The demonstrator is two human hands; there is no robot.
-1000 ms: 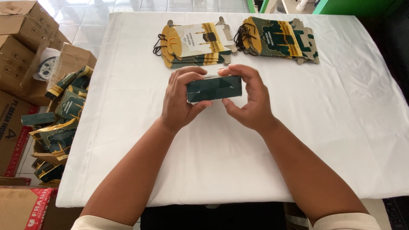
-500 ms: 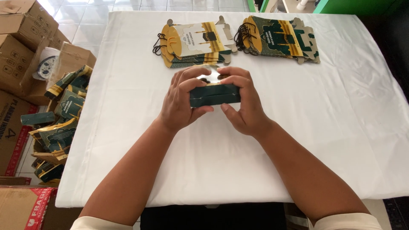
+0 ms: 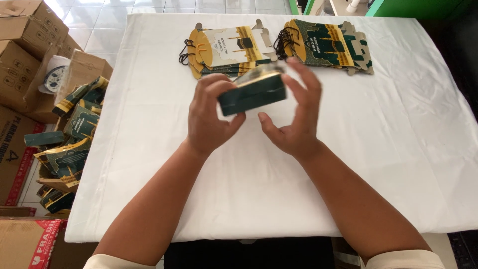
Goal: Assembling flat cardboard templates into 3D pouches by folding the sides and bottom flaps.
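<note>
The left hand (image 3: 211, 119) grips a small dark green box (image 3: 253, 92) above the worktop (image 3: 398, 149). The right hand (image 3: 295, 117) is open, fingers touching the box's right end. Two stacks of flat cartons (image 3: 279, 45) lie near the far edge.

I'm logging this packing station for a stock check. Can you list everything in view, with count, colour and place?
small box: one, dark green with gold rim, held above the table
flat box blanks: two stacks, green, gold and white, far side of the table
table: one, white cloth cover
folded boxes: a heap, green and gold, in an open carton at left
cardboard cartons: several, brown, on the floor at left
left hand: grips the small box
right hand: fingers spread at the small box's right end
</note>
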